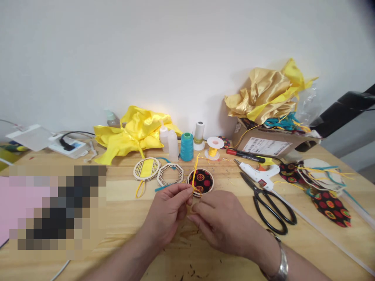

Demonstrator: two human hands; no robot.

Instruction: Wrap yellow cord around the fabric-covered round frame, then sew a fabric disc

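Note:
My left hand (174, 205) pinches a yellow cord (195, 171), and a length of it sticks up past the thumb. Close beside it my right hand (221, 220) is closed, its fingertips curled in; the cord's lower part seems to run between the two hands, but what the right fingers hold is hidden. Just beyond them lies a round wooden hoop (213, 188) backed with dark fabric in a red and yellow pattern. To its left are an octagonal wooden lattice frame (159, 178) and a round lattice frame (135, 171) with yellow fabric and a yellow loop.
Black scissors (268, 197) and a white glue gun (258, 175) lie right of my hands. Behind stand a teal thread spool (186, 147), a yellow cord spool (216, 146), plastic bottles (173, 146) and yellow satin (137, 130). A cardboard box (249, 134) holds fabric scraps.

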